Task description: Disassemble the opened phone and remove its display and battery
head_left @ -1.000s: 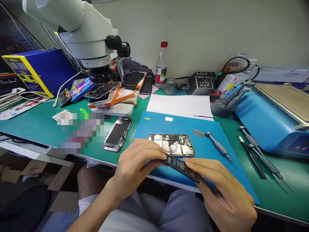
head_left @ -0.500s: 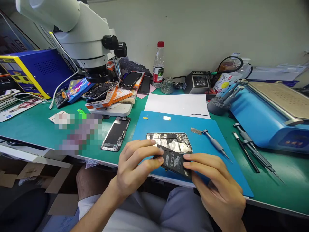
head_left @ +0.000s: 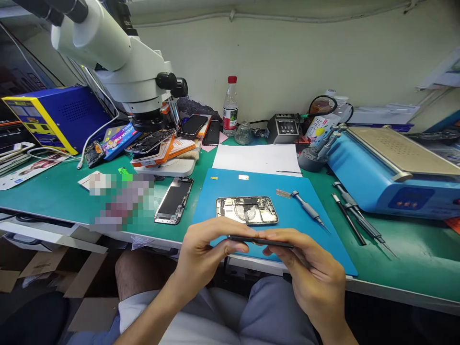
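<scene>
A thin black phone battery (head_left: 264,240) is held nearly edge-on above the front edge of the blue mat (head_left: 223,182). My left hand (head_left: 208,249) pinches its left end, fingers on top and thumb below. At the right end my right hand (head_left: 312,268) grips it the same way. Just beyond the hands lies an opened phone body (head_left: 247,210), its inner parts and a round coil showing. Left of the mat rests a detached phone screen (head_left: 174,201). A grey screwdriver (head_left: 309,211) and a small metal blade (head_left: 283,193) lie right of the phone.
A microscope (head_left: 118,72) stands at the back left over stacked phones and orange boxes (head_left: 161,153). Behind the mat are white paper (head_left: 255,159), a bottle (head_left: 230,108) and a glass jar (head_left: 243,133). A blue heating machine (head_left: 391,167) and more screwdrivers (head_left: 354,211) occupy the right.
Both hands have tilted the battery from showing its printed face to nearly edge-on. The fingertips have come closer together along it. The view has shifted slightly.
</scene>
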Action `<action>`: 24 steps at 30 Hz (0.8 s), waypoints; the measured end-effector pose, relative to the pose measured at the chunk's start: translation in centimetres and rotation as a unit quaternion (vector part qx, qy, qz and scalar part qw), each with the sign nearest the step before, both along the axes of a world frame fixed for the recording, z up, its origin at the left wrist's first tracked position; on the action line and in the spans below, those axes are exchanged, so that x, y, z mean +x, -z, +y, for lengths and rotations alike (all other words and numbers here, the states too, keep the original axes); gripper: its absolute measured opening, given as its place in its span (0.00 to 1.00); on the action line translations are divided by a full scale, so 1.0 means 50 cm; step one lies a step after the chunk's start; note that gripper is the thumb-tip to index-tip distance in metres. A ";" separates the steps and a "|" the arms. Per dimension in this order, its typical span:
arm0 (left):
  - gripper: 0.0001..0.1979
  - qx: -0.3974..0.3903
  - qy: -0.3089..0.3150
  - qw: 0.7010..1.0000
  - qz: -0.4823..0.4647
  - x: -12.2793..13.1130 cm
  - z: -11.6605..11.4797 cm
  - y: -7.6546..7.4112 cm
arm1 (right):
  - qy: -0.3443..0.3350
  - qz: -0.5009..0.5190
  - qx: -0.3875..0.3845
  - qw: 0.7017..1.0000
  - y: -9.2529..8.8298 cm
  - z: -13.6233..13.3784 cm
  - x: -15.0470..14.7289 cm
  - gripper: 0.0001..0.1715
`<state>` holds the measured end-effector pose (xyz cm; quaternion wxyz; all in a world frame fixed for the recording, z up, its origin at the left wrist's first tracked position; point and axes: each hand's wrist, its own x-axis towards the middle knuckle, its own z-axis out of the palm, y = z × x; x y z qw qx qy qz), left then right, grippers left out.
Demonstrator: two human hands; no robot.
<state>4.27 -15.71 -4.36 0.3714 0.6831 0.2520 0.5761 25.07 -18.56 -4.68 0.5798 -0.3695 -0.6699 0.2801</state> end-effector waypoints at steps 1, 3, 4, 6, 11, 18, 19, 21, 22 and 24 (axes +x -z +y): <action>0.09 0.021 0.000 1.000 0.010 -0.001 -0.002 -0.002 | 0.002 -0.002 0.005 1.000 0.002 -0.004 -0.001 0.17; 0.10 0.052 0.002 0.998 0.024 -0.006 -0.005 -0.005 | 0.003 -0.040 0.023 0.999 0.003 -0.010 0.001 0.19; 0.10 0.061 0.007 0.998 0.030 -0.009 -0.006 -0.007 | 0.004 -0.071 0.039 0.997 0.001 -0.013 0.003 0.21; 0.12 0.070 0.021 0.996 0.041 -0.013 -0.010 -0.010 | 0.002 -0.123 0.088 0.988 -0.005 -0.017 0.009 0.24; 0.15 0.046 0.050 0.996 0.051 -0.016 -0.023 -0.011 | -0.026 -0.168 0.141 0.975 -0.019 -0.022 0.026 0.26; 0.16 0.021 0.080 0.995 0.054 -0.016 -0.039 -0.002 | -0.070 -0.178 0.118 0.974 -0.009 -0.032 0.047 0.27; 0.15 0.019 0.080 0.995 0.053 -0.017 -0.041 -0.001 | -0.073 -0.182 0.119 0.973 -0.010 -0.034 0.048 0.27; 0.13 0.018 0.082 0.995 0.052 -0.018 -0.045 0.002 | -0.074 -0.193 0.125 0.970 -0.011 -0.037 0.049 0.25; 0.12 0.019 0.085 0.995 0.052 -0.019 -0.047 0.003 | -0.076 -0.199 0.128 0.969 -0.012 -0.037 0.050 0.24; 0.11 0.019 0.089 0.995 0.050 -0.019 -0.051 0.004 | -0.081 -0.208 0.130 0.966 -0.013 -0.037 0.051 0.22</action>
